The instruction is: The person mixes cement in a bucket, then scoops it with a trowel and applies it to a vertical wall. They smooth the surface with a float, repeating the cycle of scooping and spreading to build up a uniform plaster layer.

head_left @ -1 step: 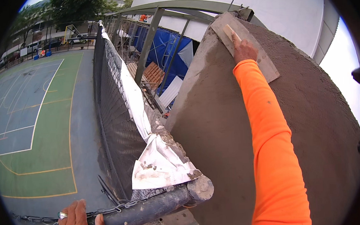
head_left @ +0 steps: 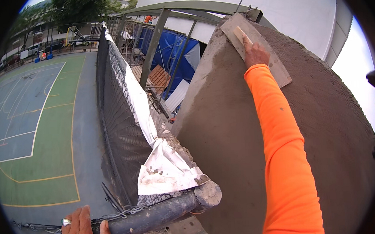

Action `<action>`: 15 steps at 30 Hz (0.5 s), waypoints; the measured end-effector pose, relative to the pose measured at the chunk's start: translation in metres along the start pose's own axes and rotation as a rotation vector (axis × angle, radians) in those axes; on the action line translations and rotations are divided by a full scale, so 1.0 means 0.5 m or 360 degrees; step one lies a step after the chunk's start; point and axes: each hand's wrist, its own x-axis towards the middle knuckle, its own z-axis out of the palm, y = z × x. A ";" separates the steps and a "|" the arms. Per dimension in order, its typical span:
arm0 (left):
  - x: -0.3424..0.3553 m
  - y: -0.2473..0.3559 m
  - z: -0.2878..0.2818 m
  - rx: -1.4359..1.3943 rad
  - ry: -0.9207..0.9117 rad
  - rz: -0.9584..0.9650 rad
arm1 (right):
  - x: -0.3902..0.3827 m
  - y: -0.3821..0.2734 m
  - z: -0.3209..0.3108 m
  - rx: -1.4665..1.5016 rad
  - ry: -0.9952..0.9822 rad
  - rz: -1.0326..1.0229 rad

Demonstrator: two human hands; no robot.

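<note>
A wooden plastering float lies against the upper part of a freshly coated mortar wall, close to the wall's top left edge. Its board is long, flat and rectangular, grey-brown with darker stains; it is slanted, the upper end to the left and the lower end to the right. A paler wooden handle stands on its back.

The right hand holds this handle, with the fingers closed around it. The right arm, in an orange sleeve, is stretched far upward from the lower edge, with only a slight bend.

The left hand rests on a dark pipe — its fingers are laid over the top and the thumb is apart from them. Whether they close underneath, I cannot tell. One finger wears a ring.

Just beside the pipe's rounded end hangs a white sheet, spotted with mortar, and it runs along the top of a black mesh fence. Left of the fence is a green and blue sports court. Farther behind — blue tarpaulin and metal posts. On a white building wall, a blue mark at the top edge is cut off, so I cannot tell if it is lettering.
</note>
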 end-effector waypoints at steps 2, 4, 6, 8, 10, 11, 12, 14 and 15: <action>-0.003 0.000 -0.003 -0.0041 0.0037 0.0028 | -0.043 0.053 -0.029 -0.0016 0.0033 0.0008; -0.011 -0.002 -0.007 -0.0018 0.0068 0.0055 | -0.092 0.111 -0.066 -0.0085 -0.0020 0.0011; -0.015 -0.007 -0.005 -0.0039 0.0079 0.0071 | -0.144 0.181 -0.111 -0.0141 -0.0037 0.0030; -0.017 -0.021 -0.004 -0.0014 0.0070 0.0129 | -0.217 0.261 -0.157 -0.0191 -0.0042 0.0045; -0.023 -0.028 -0.004 0.0006 0.0028 0.0183 | -0.301 0.343 -0.199 -0.0267 -0.0110 0.0107; -0.025 -0.029 -0.004 -0.0010 0.0011 0.0164 | -0.350 0.392 -0.220 -0.0298 -0.0073 0.0106; -0.028 -0.029 -0.003 -0.0026 -0.0004 0.0144 | -0.400 0.441 -0.241 -0.0323 0.0003 0.0088; -0.031 -0.030 0.000 -0.0038 -0.0003 0.0131 | -0.503 0.538 -0.286 -0.0364 -0.0067 0.0175; -0.032 -0.030 0.002 -0.0034 0.0012 0.0139 | -0.554 0.585 -0.310 -0.0383 -0.0024 0.0176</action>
